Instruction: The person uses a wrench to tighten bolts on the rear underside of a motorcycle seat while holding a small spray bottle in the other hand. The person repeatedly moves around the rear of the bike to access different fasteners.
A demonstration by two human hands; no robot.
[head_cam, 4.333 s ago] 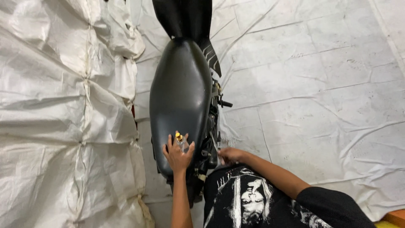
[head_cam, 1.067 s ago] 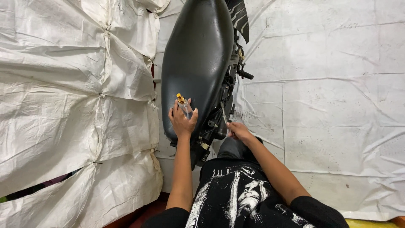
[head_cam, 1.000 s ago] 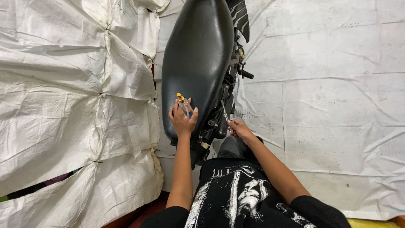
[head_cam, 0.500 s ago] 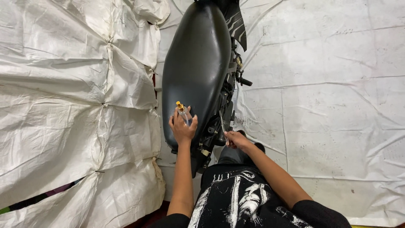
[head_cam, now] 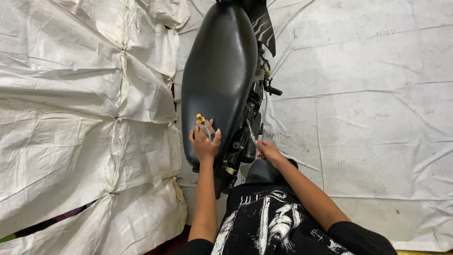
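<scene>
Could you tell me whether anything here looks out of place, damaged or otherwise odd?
One oddity: at lower left the white sheeting gapes along a seam, showing dark and coloured material beneath. Otherwise nothing stands out: the left hand rests on the black seat and nothing looks spilled.

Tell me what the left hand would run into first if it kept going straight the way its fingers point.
The left hand, holding a small clear bottle with a gold tip, points up along the black motorcycle seat. It would likely just slide on along the seat surface; depth is unclear.

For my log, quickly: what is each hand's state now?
Left hand: closed on small clear bottle.
Right hand: closed on thin metal tool.
</scene>
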